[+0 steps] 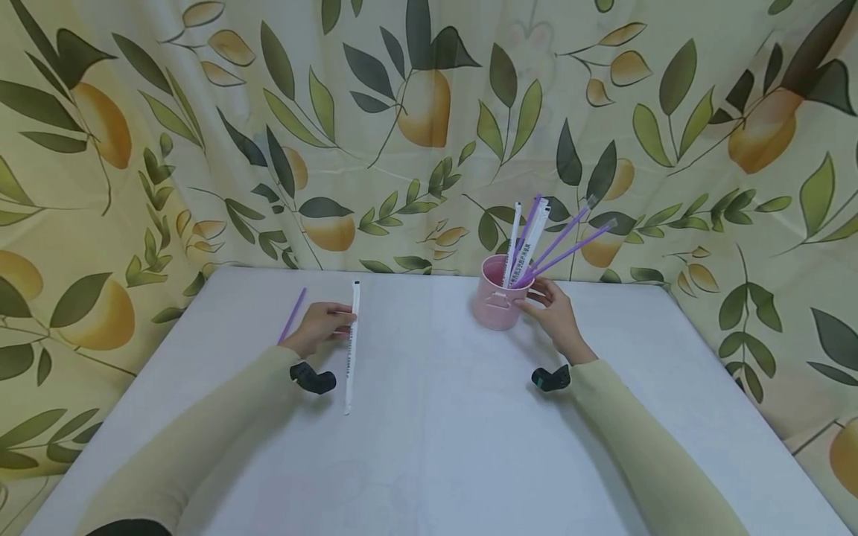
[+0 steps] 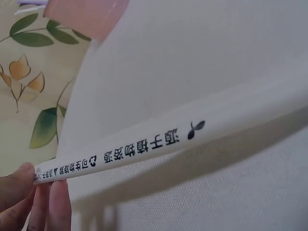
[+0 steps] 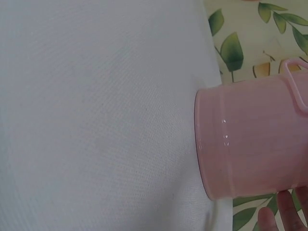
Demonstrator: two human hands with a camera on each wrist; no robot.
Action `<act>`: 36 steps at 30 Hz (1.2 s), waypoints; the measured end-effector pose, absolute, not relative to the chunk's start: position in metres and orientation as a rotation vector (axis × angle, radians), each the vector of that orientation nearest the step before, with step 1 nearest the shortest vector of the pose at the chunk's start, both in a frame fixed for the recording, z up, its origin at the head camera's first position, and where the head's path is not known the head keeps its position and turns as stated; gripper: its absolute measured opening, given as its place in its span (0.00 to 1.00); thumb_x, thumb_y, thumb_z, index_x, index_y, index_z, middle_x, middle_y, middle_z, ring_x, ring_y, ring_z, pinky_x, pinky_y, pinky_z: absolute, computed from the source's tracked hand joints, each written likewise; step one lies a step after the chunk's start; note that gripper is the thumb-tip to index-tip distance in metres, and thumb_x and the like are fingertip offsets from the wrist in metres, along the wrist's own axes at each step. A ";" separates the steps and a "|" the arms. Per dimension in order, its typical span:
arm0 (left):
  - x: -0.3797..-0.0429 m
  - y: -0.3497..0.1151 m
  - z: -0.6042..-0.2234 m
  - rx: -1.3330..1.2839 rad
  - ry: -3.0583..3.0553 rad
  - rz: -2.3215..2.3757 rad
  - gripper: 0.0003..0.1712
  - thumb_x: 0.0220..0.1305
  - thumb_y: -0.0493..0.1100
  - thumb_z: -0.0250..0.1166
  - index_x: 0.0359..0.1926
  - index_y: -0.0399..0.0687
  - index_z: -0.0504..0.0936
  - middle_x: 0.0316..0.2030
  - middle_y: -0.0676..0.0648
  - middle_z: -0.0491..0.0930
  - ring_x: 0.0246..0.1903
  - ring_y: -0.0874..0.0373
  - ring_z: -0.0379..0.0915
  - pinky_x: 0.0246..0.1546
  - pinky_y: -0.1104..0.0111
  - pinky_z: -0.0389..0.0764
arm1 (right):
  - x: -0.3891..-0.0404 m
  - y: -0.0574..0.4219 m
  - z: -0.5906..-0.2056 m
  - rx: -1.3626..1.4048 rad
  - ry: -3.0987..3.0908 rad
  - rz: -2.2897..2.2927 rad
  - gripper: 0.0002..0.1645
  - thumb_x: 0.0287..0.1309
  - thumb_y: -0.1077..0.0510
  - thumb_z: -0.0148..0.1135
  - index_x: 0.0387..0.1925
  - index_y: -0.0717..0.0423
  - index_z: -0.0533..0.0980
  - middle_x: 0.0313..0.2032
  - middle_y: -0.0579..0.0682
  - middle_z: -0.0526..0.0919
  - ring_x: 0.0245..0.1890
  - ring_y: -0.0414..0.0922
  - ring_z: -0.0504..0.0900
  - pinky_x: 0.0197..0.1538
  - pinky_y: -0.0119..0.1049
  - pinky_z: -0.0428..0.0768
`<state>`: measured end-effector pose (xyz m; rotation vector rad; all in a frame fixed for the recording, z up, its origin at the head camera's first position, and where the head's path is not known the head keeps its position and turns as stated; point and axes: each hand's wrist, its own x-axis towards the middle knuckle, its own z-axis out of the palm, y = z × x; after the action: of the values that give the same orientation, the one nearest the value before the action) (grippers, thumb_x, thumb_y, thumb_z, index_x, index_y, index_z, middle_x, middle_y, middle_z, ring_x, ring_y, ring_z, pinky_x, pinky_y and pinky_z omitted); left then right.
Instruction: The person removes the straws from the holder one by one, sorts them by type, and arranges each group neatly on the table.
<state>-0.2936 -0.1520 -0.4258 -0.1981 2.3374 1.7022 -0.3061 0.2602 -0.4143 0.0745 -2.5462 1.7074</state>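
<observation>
- Where the patterned cloth (image 1: 402, 201) hangs behind the white table (image 1: 429, 432), a purple straw (image 1: 292, 316) lies at the left, slanting, just beside the person's wrist.
- The left hand (image 1: 320, 327) comes in from a pale sleeve (image 1: 201, 417) and pinches a long white straw between thumb and fingers, nearer its far end.
- That white straw (image 1: 351, 353) points away from the person, over the left half of the table; the left wrist view shows black lettering and a small leaf mark on it, with its shadow falling on the table.
- A small black camera (image 1: 315, 378) sits at the left wrist, and another (image 1: 552, 378) at the right.
- Right of the middle, near the table's back edge, a pink bucket (image 1: 496, 316) stands upright.
- Inside it are white straws (image 1: 529, 242), close to upright, and purple straws (image 1: 563, 253), two of them leaning well to the right.
- The right hand (image 1: 556, 311) grasps the bucket's right side by the rim, its thumb toward the front.
</observation>
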 end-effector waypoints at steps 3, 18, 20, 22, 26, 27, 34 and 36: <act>-0.296 -0.151 -0.431 -0.217 2.353 1.694 0.20 0.65 0.38 0.59 0.55 0.31 0.73 0.49 0.35 0.78 0.30 0.64 0.76 0.35 0.75 0.82 | -0.304 0.260 -0.414 0.084 -2.544 1.701 0.42 0.58 0.56 0.63 0.69 0.60 0.54 0.67 0.62 0.62 0.67 0.59 0.63 0.69 0.51 0.63; -0.300 -0.139 -0.444 -0.383 2.462 1.606 0.15 0.57 0.36 0.66 0.47 0.36 0.80 0.39 0.41 0.81 0.24 0.65 0.74 0.27 0.78 0.80 | -0.307 0.259 -0.415 0.080 -2.532 1.721 0.41 0.58 0.58 0.63 0.68 0.61 0.55 0.67 0.63 0.63 0.66 0.59 0.64 0.68 0.50 0.64; -0.300 -0.137 -0.445 -0.377 2.463 1.600 0.15 0.57 0.35 0.66 0.46 0.35 0.80 0.36 0.42 0.82 0.23 0.66 0.74 0.26 0.78 0.80 | -0.307 0.259 -0.414 0.081 -2.535 1.716 0.41 0.58 0.58 0.63 0.68 0.60 0.55 0.67 0.63 0.63 0.66 0.59 0.64 0.68 0.50 0.64; -0.300 -0.135 -0.445 -0.370 2.467 1.599 0.15 0.56 0.34 0.67 0.45 0.34 0.81 0.32 0.43 0.82 0.21 0.67 0.74 0.25 0.79 0.80 | -0.307 0.259 -0.414 0.079 -2.540 1.712 0.41 0.58 0.57 0.63 0.68 0.60 0.55 0.67 0.62 0.63 0.66 0.58 0.64 0.68 0.50 0.65; -0.299 -0.133 -0.446 -0.354 2.495 1.596 0.13 0.54 0.33 0.68 0.43 0.33 0.82 0.27 0.45 0.82 0.18 0.68 0.73 0.23 0.79 0.79 | -0.307 0.259 -0.413 0.079 -2.537 1.718 0.41 0.58 0.57 0.63 0.68 0.60 0.55 0.67 0.62 0.63 0.66 0.58 0.65 0.68 0.50 0.65; -0.299 -0.132 -0.446 -0.356 2.507 1.589 0.13 0.54 0.33 0.68 0.42 0.33 0.82 0.27 0.44 0.82 0.18 0.68 0.73 0.23 0.79 0.79 | -0.307 0.259 -0.413 0.077 -2.538 1.718 0.41 0.58 0.57 0.63 0.68 0.60 0.55 0.67 0.62 0.63 0.66 0.59 0.64 0.68 0.50 0.64; -0.300 -0.130 -0.448 -0.364 2.545 1.551 0.12 0.54 0.35 0.68 0.41 0.36 0.82 0.30 0.43 0.83 0.19 0.66 0.73 0.23 0.79 0.78 | -0.307 0.260 -0.413 0.057 -2.549 1.714 0.42 0.58 0.56 0.63 0.69 0.60 0.55 0.67 0.62 0.62 0.66 0.59 0.64 0.68 0.50 0.64; -0.300 -0.130 -0.448 -0.356 2.549 1.557 0.11 0.54 0.34 0.68 0.40 0.35 0.82 0.29 0.43 0.83 0.18 0.66 0.73 0.23 0.80 0.78 | -0.307 0.260 -0.414 0.067 -2.544 1.714 0.41 0.58 0.57 0.63 0.68 0.60 0.55 0.67 0.62 0.63 0.66 0.59 0.64 0.68 0.50 0.65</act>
<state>-0.2997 -0.1302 -0.4482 -0.3557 2.5486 1.5568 -0.3069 0.2602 -0.4137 0.0673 -2.5437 1.7142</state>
